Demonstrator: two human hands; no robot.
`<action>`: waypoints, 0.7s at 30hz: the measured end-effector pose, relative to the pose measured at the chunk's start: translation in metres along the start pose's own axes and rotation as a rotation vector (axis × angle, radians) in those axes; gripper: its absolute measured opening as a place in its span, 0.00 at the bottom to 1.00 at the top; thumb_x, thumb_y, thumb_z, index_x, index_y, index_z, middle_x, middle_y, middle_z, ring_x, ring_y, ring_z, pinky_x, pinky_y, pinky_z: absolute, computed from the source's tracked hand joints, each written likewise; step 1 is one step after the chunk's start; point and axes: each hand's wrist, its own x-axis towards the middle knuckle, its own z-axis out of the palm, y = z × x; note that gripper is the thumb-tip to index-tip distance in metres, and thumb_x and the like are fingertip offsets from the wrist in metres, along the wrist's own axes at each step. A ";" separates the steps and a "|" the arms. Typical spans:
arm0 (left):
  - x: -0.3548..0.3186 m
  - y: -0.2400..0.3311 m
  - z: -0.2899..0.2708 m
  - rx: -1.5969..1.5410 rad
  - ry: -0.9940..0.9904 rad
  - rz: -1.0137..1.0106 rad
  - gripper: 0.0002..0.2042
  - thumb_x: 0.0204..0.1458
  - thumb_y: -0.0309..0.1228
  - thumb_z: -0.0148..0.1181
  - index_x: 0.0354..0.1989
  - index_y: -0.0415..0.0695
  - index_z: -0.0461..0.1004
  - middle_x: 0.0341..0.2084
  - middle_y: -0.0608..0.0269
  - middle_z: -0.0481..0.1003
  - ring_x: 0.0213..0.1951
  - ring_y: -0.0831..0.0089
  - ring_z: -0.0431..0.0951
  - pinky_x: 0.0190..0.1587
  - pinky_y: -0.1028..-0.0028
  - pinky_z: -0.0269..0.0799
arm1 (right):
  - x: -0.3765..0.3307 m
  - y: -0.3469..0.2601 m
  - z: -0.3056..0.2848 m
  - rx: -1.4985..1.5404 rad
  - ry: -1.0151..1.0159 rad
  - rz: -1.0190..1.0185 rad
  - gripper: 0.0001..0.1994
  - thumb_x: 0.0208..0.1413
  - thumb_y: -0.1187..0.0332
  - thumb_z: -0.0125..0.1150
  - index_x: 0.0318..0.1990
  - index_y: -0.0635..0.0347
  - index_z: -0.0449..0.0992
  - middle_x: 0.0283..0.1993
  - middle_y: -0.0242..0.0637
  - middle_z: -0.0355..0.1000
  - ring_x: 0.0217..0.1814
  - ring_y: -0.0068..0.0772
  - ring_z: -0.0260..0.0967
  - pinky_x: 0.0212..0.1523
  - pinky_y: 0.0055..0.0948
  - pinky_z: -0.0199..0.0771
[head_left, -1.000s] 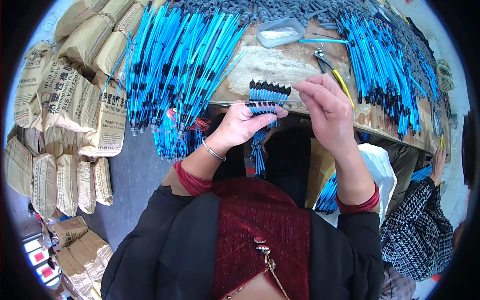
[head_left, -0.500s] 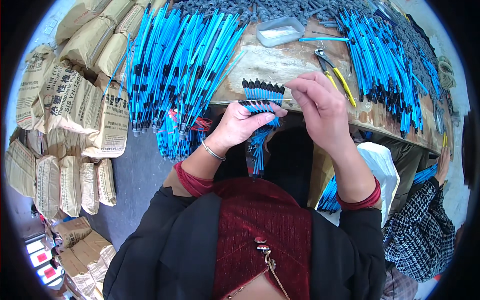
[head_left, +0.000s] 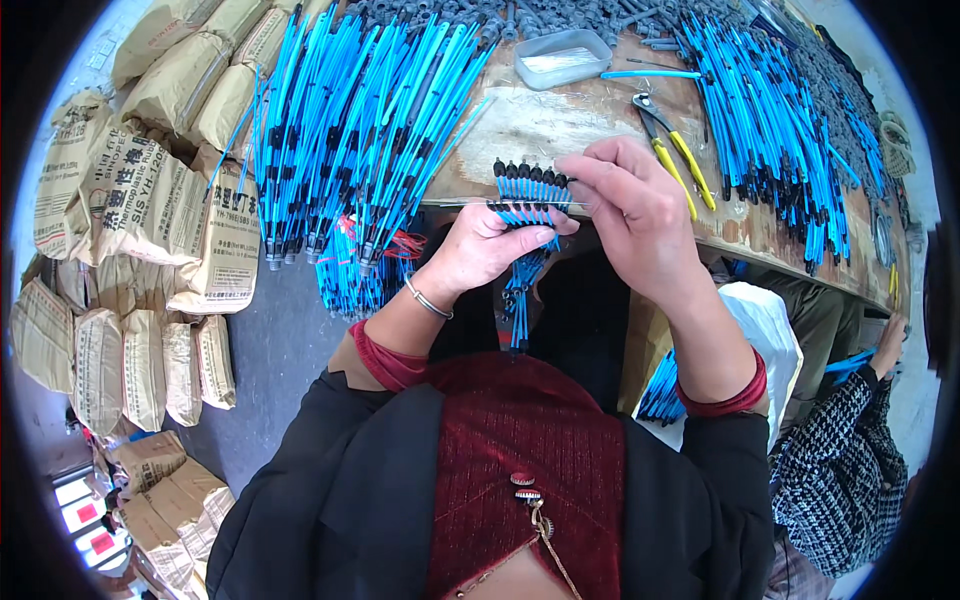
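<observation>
Your left hand [head_left: 487,245] clamps blue cable row [head_left: 530,195] | right hand [head_left: 630,205] pinches its ends | risk: loosened grip fans row off worktop [head_left: 560,120] edge, centre frame

Probably a workshop: cable bundles [head_left: 350,150], pliers [head_left: 665,150], sacks [head_left: 150,200].

Yellow-handled pliers [head_left: 668,150] beside clear plastic tray [head_left: 563,58] on wooden bench [head_left: 540,125]; stacked paper sacks [head_left: 140,200] left

Bright, even daylight; sharp centre, fisheye-bent edges, black corners.
</observation>
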 end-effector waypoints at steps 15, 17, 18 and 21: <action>0.000 0.005 -0.005 0.165 -0.060 -0.020 0.09 0.52 0.22 0.55 0.42 0.37 0.76 0.37 0.62 0.78 0.39 0.79 0.75 0.44 0.76 0.70 | 0.015 -0.006 0.000 -0.129 -0.108 -0.168 0.14 0.39 0.80 0.64 0.38 0.64 0.74 0.34 0.40 0.67 0.35 0.37 0.68 0.33 0.28 0.68; 0.000 0.006 -0.002 0.126 -0.045 -0.027 0.09 0.52 0.22 0.55 0.41 0.37 0.76 0.36 0.62 0.78 0.39 0.79 0.75 0.44 0.76 0.70 | 0.013 -0.006 0.001 -0.131 -0.121 -0.156 0.15 0.38 0.81 0.64 0.38 0.64 0.74 0.34 0.40 0.67 0.35 0.38 0.68 0.33 0.29 0.68; -0.001 0.006 -0.001 0.086 -0.031 -0.034 0.09 0.52 0.21 0.55 0.41 0.37 0.76 0.36 0.63 0.78 0.39 0.79 0.75 0.44 0.76 0.70 | 0.013 -0.006 0.001 -0.134 -0.133 -0.144 0.16 0.38 0.81 0.64 0.39 0.63 0.73 0.35 0.40 0.67 0.35 0.39 0.68 0.33 0.29 0.69; -0.001 0.005 0.002 0.052 -0.013 -0.037 0.09 0.51 0.21 0.55 0.41 0.37 0.76 0.36 0.62 0.77 0.39 0.78 0.75 0.44 0.76 0.70 | 0.009 -0.005 0.003 -0.111 -0.145 -0.101 0.17 0.37 0.82 0.63 0.40 0.63 0.73 0.36 0.41 0.67 0.35 0.40 0.68 0.34 0.30 0.69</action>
